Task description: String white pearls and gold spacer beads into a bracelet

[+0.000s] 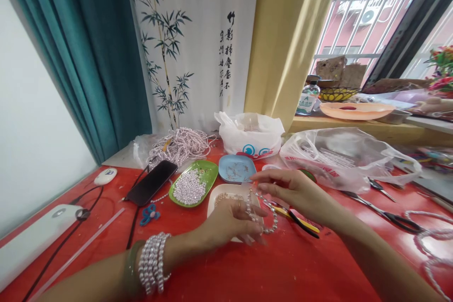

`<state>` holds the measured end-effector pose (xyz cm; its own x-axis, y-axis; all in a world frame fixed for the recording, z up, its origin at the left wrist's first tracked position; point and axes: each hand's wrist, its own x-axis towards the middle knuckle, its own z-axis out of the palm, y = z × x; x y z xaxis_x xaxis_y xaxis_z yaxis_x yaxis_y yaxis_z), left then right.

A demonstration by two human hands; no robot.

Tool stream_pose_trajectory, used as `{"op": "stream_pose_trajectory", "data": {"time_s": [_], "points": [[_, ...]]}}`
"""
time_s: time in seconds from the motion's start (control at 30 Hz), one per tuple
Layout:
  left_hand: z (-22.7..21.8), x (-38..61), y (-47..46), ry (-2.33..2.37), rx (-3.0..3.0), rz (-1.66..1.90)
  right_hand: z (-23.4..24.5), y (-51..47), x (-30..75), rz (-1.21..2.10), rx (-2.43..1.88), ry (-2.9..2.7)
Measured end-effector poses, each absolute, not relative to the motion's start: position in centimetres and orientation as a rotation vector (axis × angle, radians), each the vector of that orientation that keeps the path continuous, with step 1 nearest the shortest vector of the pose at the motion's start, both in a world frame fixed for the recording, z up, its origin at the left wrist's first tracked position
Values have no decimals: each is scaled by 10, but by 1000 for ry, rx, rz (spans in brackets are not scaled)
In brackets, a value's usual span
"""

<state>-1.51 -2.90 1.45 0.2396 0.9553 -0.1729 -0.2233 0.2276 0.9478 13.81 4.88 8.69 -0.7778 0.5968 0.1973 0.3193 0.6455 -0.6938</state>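
Note:
My left hand (231, 222) and my right hand (293, 191) meet over a white dish (216, 194) on the red table (247, 269). Both pinch a short strand of silvery beads (271, 214) that loops between them. The left fingers are curled around one end, the right fingers are pressed together on the other end above it. My left wrist wears several bead bracelets (153, 262) and a green bangle (131, 264). Yellow-handled pliers (300, 222) lie just under my right hand.
A green dish of pearls (193, 188), a blue dish (237, 168) and a black phone (151, 182) sit behind the hands. Pearl strands (180, 144), plastic bags (249, 134) (347, 155), scissors (385, 212) and a white device with cables (38, 236) surround them.

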Motion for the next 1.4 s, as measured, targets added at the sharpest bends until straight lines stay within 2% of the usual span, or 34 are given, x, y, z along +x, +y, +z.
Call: {"op": "stream_pose_trajectory", "data": {"time_s": [0.23, 0.4, 0.93, 1.03, 1.2, 1.33, 1.4], "points": [[13, -13, -29, 974, 909, 1007, 91, 40, 135, 491, -655, -2300], [15, -13, -29, 987, 908, 998, 90, 38, 135, 384, -533, -2382], [17, -14, -29, 887, 924, 1123, 87, 23, 128, -26, -534, -2561], [15, -14, -28, 896, 893, 1132, 89, 20, 128, -6, -578, -2567], [13, -14, -27, 849, 880, 1175, 91, 25, 130, 318, -562, -2541], [16, -13, -27, 842, 797, 1199, 91, 36, 134, 162, -823, -2365], [17, -14, -27, 848, 819, 1187, 91, 41, 136, 231, -881, -2464]]}}
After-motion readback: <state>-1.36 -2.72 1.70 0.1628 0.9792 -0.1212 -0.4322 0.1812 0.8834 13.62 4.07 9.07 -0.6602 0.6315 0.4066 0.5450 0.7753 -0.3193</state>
